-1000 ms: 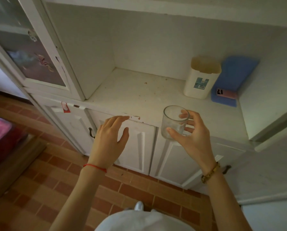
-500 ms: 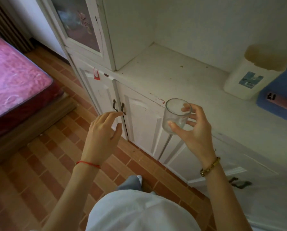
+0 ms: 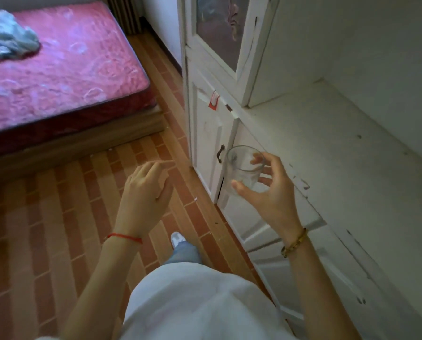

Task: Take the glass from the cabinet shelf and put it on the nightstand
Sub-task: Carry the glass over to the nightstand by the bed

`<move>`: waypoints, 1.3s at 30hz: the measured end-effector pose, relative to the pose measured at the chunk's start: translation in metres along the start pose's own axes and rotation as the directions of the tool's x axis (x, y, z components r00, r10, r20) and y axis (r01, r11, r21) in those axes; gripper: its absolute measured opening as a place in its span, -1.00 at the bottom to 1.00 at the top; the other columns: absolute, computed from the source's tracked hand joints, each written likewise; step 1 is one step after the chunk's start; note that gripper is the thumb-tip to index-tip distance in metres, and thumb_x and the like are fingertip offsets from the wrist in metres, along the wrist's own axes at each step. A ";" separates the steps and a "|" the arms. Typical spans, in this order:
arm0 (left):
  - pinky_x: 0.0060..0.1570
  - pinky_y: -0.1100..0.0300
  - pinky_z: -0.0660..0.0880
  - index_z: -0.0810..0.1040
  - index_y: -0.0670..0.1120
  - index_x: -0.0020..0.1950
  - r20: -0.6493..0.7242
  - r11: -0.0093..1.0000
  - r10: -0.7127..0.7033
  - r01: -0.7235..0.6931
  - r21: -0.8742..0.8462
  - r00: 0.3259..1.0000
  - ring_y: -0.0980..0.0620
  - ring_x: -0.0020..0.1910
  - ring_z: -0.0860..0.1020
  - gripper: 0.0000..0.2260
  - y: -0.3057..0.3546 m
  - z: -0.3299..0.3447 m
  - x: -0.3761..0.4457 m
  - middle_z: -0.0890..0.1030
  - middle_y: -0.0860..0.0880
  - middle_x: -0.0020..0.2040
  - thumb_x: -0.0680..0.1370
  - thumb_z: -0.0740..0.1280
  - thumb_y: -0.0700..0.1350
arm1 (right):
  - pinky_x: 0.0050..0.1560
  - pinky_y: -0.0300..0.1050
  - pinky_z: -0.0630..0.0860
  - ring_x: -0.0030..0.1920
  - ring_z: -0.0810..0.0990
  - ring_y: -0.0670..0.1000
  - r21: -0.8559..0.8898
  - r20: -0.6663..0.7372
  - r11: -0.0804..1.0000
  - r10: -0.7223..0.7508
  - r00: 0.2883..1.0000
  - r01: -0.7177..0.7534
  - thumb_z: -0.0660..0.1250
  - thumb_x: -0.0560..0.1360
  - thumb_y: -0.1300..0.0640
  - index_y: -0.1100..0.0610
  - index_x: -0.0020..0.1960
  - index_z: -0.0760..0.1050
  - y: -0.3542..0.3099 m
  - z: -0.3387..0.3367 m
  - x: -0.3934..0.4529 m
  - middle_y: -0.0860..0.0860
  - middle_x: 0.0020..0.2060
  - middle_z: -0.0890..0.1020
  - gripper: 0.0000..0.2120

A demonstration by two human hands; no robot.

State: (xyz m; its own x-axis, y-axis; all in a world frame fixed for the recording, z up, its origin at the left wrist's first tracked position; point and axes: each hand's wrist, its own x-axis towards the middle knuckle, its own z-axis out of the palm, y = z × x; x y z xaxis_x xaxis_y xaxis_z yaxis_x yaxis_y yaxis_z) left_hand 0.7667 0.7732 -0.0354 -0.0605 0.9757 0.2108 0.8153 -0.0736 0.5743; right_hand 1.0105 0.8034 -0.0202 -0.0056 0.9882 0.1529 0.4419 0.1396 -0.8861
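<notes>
The glass [image 3: 244, 169] is a short, clear, straight-sided tumbler that looks empty, its rim tilted slightly toward the left of the frame. It sits at centre right of the frame, held in the air in front of the white cabinet [image 3: 327, 148] doors, off the shelf. The right hand [image 3: 270, 195] is clamped on it, thumb across the near lower side and fingers [image 3: 258, 160] curled round the far side and showing through the wall. The left hand [image 3: 145, 192] hangs at centre frame over the brick-patterned floor [image 3: 57, 217], fingers loosely spread and holding nothing. A bed with a pink mattress [image 3: 57, 69] fills the upper left, a grey cloth [image 3: 8, 42] lying crumpled on it.
</notes>
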 end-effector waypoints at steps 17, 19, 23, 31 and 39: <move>0.22 -0.07 0.49 0.53 -0.10 0.28 -0.318 0.904 -0.400 0.426 0.015 0.860 -0.01 0.17 0.54 -0.72 -0.161 -0.100 0.095 0.60 -0.05 0.18 0.57 0.28 -0.18 | 0.11 -0.02 0.57 0.13 0.57 -0.03 0.125 0.403 0.958 -0.287 0.869 0.259 0.57 0.27 -0.04 0.04 0.27 0.42 -0.080 0.234 0.207 -0.06 0.15 0.56 -0.36; 0.24 -0.05 0.48 0.52 -0.08 0.29 -0.332 0.883 -0.436 0.469 0.023 0.836 0.02 0.19 0.53 -0.71 -0.178 -0.110 0.101 0.58 -0.03 0.20 0.57 0.27 -0.16 | 0.13 -0.02 0.56 0.13 0.57 -0.04 0.133 0.439 0.949 -0.315 0.842 0.286 0.58 0.27 -0.02 0.04 0.27 0.42 -0.088 0.261 0.223 -0.07 0.15 0.56 -0.36; 0.27 0.00 0.47 0.51 -0.04 0.30 -0.372 0.838 -0.491 0.544 0.045 0.788 0.02 0.22 0.52 -0.71 -0.207 -0.127 0.111 0.58 -0.02 0.21 0.58 0.25 -0.12 | 0.12 -0.14 0.54 0.09 0.56 -0.12 0.147 0.526 0.937 -0.346 0.777 0.317 0.59 0.27 0.00 0.05 0.26 0.44 -0.103 0.313 0.251 -0.10 0.13 0.56 -0.38; 0.26 -0.02 0.48 0.52 -0.05 0.30 -0.502 0.701 -0.631 0.712 -0.044 0.591 0.02 0.23 0.51 -0.70 -0.273 -0.153 0.149 0.58 -0.02 0.22 0.58 0.23 -0.10 | 0.00 -0.48 0.42 0.06 0.57 -0.18 0.276 0.661 0.906 -0.422 0.620 0.322 0.59 0.28 0.04 0.07 0.25 0.45 -0.137 0.428 0.316 -0.06 0.11 0.59 -0.40; 0.25 0.06 0.49 0.50 -0.04 0.31 -0.617 0.541 -0.691 0.836 -0.095 0.377 0.03 0.24 0.50 -0.71 -0.341 -0.200 0.192 0.57 -0.02 0.24 0.59 0.25 -0.10 | 0.03 -0.32 0.53 0.10 0.57 -0.15 0.413 0.754 0.843 -0.529 0.390 0.345 0.57 0.27 -0.04 0.05 0.26 0.43 -0.198 0.555 0.387 -0.11 0.12 0.57 -0.37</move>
State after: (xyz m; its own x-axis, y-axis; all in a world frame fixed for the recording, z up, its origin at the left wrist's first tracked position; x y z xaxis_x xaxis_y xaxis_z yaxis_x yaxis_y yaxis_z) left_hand 0.3620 0.9440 -0.0322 -0.9413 0.2908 0.1713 0.3358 0.7560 0.5619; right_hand 0.4233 1.1926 -0.0283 -0.9120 0.3590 0.1983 0.0003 0.4841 -0.8750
